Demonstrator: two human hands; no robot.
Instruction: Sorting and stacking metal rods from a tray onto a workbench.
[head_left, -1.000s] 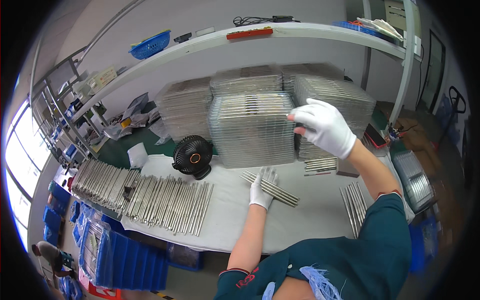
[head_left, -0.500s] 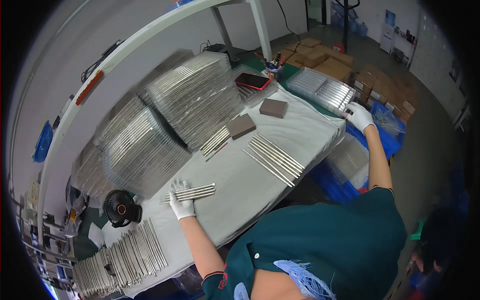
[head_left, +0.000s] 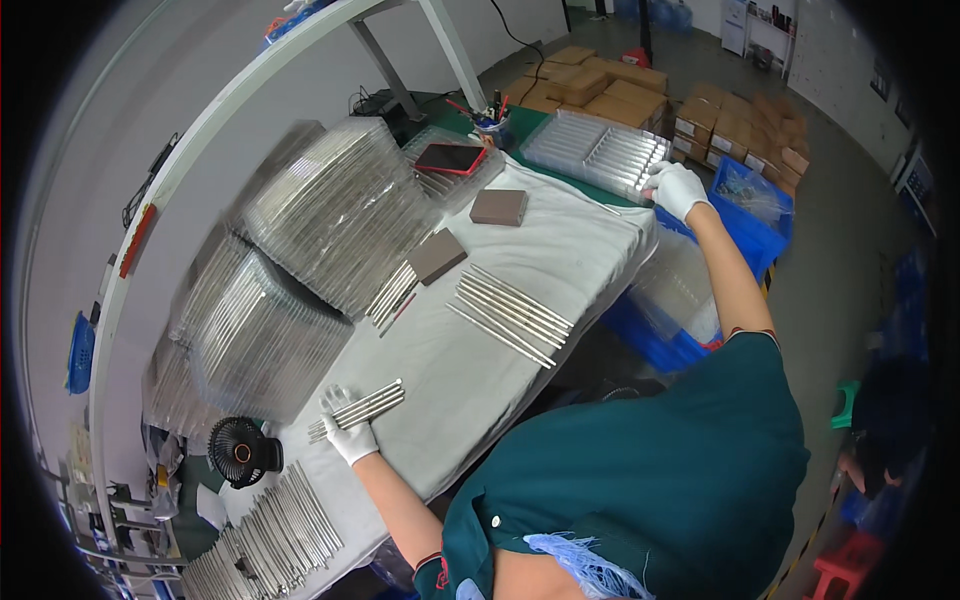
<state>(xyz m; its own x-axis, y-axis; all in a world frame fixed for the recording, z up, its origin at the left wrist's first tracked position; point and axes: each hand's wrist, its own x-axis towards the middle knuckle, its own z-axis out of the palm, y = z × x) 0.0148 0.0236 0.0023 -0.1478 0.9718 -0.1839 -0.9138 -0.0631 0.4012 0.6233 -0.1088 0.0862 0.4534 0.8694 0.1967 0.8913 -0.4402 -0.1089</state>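
Rods (head_left: 362,408) pinned flat under my left hand (head_left: 349,436) so they don't roll; right hand (head_left: 678,187) curled on tray (head_left: 600,155) edge, bench (head_left: 450,370) end

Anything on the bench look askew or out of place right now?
The tall stacks of clear trays lean unevenly and look tippy. A red-cased tablet lies on top of another tray pile. The left hand rests on a rod bundle; the right hand grips a tray.

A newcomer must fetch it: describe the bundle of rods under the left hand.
On the white-covered table, near the small black fan, the gloved left hand presses a short bundle of metal rods. Unlike the longer spread row of rods mid-table, it is compact and touched.
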